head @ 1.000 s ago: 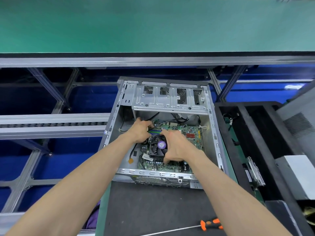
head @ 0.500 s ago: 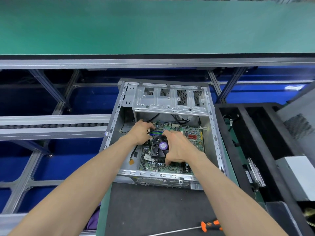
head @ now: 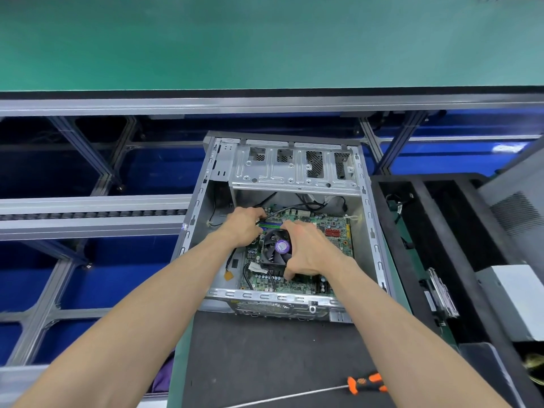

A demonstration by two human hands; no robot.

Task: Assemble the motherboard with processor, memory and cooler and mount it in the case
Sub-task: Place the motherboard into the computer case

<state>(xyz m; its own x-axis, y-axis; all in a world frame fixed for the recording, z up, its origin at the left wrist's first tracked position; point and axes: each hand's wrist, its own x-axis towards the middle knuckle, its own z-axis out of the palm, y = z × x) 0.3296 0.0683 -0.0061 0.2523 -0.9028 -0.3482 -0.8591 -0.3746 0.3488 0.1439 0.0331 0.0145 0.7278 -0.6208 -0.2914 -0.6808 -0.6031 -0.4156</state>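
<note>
The motherboard (head: 332,231) lay inside the open case (head: 368,219). The right hand (head: 309,248) gripped the cooler (head: 275,251) at board centre, fingers curled round it. At ten o'clock, the left hand (head: 244,228) apparently pinched a black cable (head: 294,206); its fingertips were hidden.

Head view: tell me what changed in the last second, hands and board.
Almost nothing. The right hand holds the cooler as before, and the left hand remains at the far-left corner of the motherboard. No grip was taken or released. The case and screwdriver lie unmoved.
</note>
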